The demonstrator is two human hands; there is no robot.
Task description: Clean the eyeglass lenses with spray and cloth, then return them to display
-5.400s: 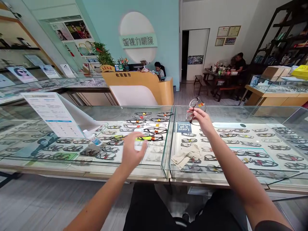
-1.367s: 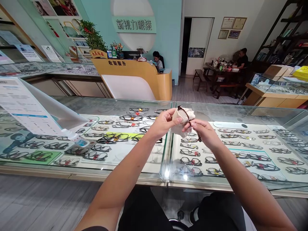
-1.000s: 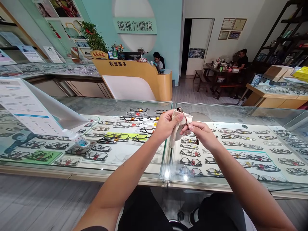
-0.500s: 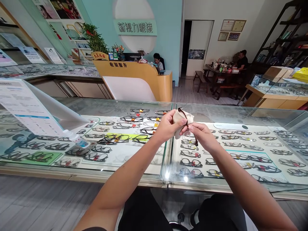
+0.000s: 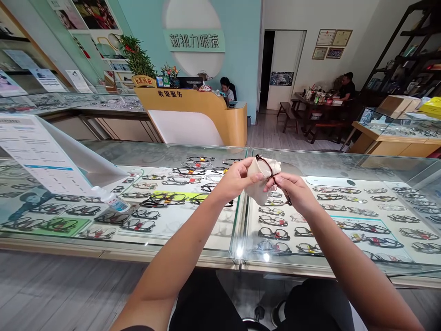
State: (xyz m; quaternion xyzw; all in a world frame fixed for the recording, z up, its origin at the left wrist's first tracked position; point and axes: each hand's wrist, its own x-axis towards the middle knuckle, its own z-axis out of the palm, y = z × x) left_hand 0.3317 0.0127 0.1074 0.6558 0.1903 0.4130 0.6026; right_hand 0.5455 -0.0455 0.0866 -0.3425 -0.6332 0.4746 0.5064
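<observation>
"Reaching inward from the lower left, the left forearm [image 5: 186, 236] rises obliquely to the left hand [image 5: 237, 180]. How are its fingers disposed?"

"They are closed on a pale cloth [image 5: 255, 192], the thumb lying across its near face and pointing right. The cloth is folded about one lens of the eyeglasses [image 5: 272, 175]; how far the fingers behind it are bent cannot be told."

"And the opposite limb?"

"The right forearm [image 5: 339, 234] slants up and leftward from the lower right. The right hand [image 5: 292, 187] pinches the dark frame of the eyeglasses near the bridge, between thumb and fingers, its back turned partly toward the viewer. The two hands nearly meet, so the arms form a peak."

"Where do the eyeglasses lie relative to the glass display counter [image 5: 206, 250]?"

"Above it, near the join of its two sections, tilted, one lens in the cloth and the other below the right fingertips. Rows of spectacles [image 5: 274, 233] are seen through the glass."

"What occupies the left side?"

"A white bottle [image 5: 112, 200], tilted in view, just beside a printed stand-up card [image 5: 44, 154]. Beyond, a person [image 5: 226, 91] sits behind a wooden desk [image 5: 193, 99]."
</observation>
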